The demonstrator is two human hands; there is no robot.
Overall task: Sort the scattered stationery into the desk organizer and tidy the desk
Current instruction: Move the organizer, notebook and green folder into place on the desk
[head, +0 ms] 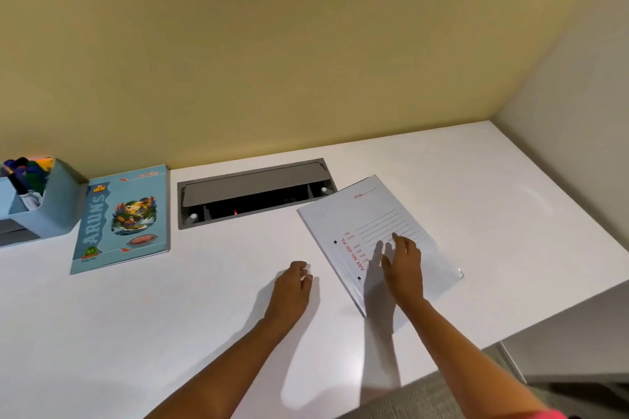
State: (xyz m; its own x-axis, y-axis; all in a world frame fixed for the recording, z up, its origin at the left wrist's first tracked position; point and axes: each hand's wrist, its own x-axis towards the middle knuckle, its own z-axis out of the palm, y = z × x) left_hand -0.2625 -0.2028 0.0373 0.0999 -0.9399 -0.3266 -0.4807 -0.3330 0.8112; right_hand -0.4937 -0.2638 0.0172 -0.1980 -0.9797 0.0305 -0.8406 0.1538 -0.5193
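Far left on the worktop (190,309): blue organizer (58,211) with pens, blue notebook (122,218) just beside. Left hand (292,286) curled, holding nothing. Then white file (367,214), red print, askew near the right edge; right hand (403,265) spread flat over it. Probably light, bendy, slippery; better pinched at an edge.

Office: white desk (476,180), cable hatch (255,192), desk organizer (44,204).

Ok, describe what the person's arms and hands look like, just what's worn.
Both forearms are bare. Neither the left hand nor the right hand shows a ring, watch, bracelet or glove. A bit of pink sleeve shows by the right arm at the bottom right corner.
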